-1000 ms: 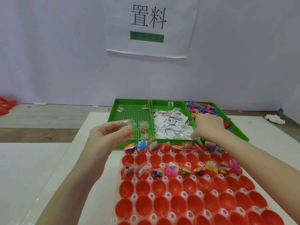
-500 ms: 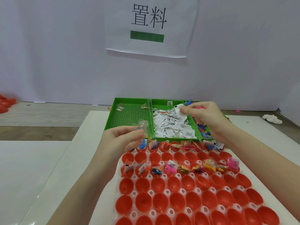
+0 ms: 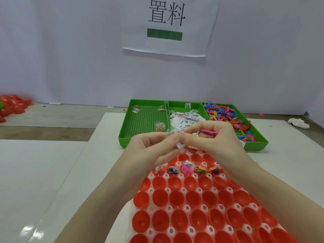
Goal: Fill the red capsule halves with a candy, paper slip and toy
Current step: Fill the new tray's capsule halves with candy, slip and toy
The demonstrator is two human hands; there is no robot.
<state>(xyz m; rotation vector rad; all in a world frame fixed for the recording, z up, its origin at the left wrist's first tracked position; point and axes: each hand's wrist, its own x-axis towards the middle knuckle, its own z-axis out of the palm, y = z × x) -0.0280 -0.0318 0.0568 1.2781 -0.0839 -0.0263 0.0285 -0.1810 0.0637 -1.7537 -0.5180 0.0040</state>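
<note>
The capsule halves [image 3: 191, 199] sit open side up in a white holder [image 3: 186, 207] directly before the person, in rows running away from the camera. Both hands meet above the far rows of that holder. The left hand [image 3: 152, 149] pinches a paper slip [image 3: 180, 144], with what looks like a clear candy packet at its fingertips, though that packet is largely hidden. The right hand [image 3: 215, 139] is closed on a pink toy [image 3: 208, 132] and also touches the slip. The step in hand appears to be gathering the three items into one set before dropping them. To do it well, the set should be kept compact, lowered close to one empty half and released fully inside its rim, so nothing bridges into a neighbour. In the holder, one row just below the hands carries filled halves [image 3: 187, 168] showing toys and slips; the row beyond it looks empty where visible, and the nearer rows are empty. Beyond the holder stand three green trays side by side: the left tray [image 3: 145, 120] holds only a few candies [image 3: 160, 127], the middle tray [image 3: 177, 104] a heap of slips [image 3: 184, 118], the right tray [image 3: 257, 142] a pile of coloured toys [image 3: 226, 116]. Candy stock is nearly exhausted.
</note>
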